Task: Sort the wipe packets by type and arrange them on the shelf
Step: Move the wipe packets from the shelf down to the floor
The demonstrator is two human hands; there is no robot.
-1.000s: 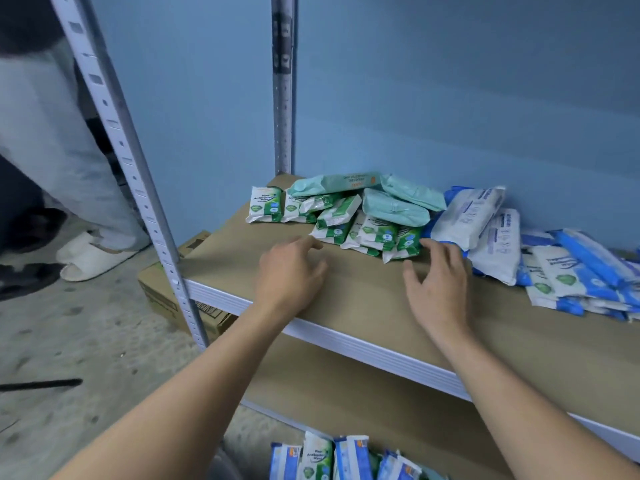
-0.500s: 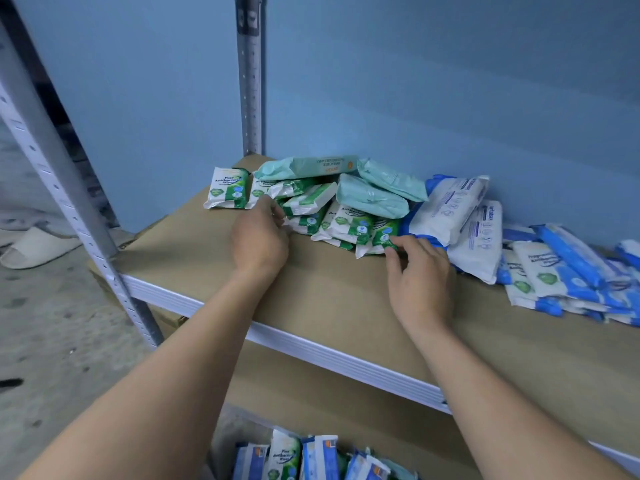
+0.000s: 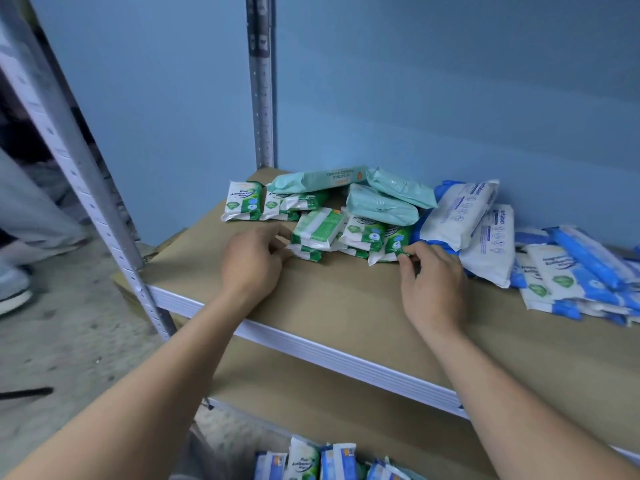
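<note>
Several small green-and-white wipe packets [image 3: 363,233] lie heaped on the brown shelf board [image 3: 346,306]. My left hand [image 3: 252,263] sits at the heap's left side, fingers curled against a small green packet [image 3: 306,252] at the bottom. My right hand [image 3: 431,282] pinches the corner of a green packet [image 3: 394,242] at the heap's right side. Three mint-green packs [image 3: 381,206] lie on top of the heap. Large white-and-blue packs [image 3: 457,213] lean against the wall on the right, with flatter blue-and-white packets [image 3: 568,278] spread further right.
Grey metal uprights stand at the front left [image 3: 79,168] and back corner [image 3: 261,81]. The blue wall closes off the back. More packets [image 3: 311,462] stand below the lower shelf. A person's leg and shoe [image 3: 14,271] are on the concrete floor at the left.
Both hands went from resting on the bare shelf board forward to the green heap. My left hand slid from the heap's upper left down to its lower left edge.
</note>
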